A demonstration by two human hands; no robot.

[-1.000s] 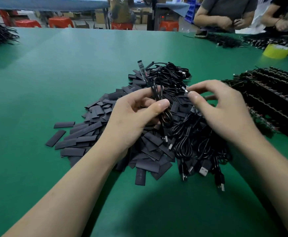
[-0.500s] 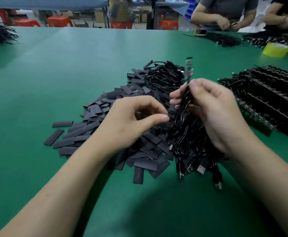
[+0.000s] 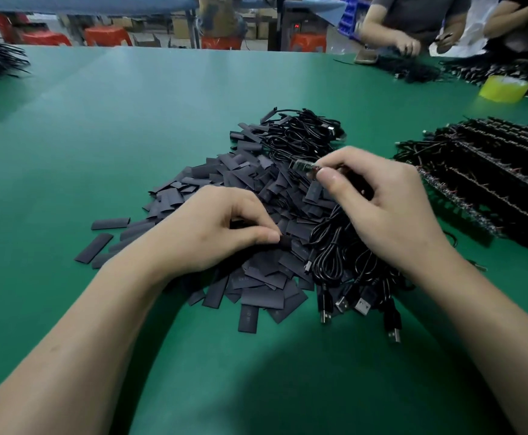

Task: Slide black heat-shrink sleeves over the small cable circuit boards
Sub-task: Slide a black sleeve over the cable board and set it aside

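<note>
A worker's left hand, fingers curled, pinches a black heat-shrink sleeve between thumb and forefinger on top of a heap of loose sleeves on a green bench. The right hand pinches a small cable circuit board by one end, holding it above the heap, apart from the sleeve. A bundle of black USB cables lies beneath the right hand. Rows of cables lie to the right.
</note>
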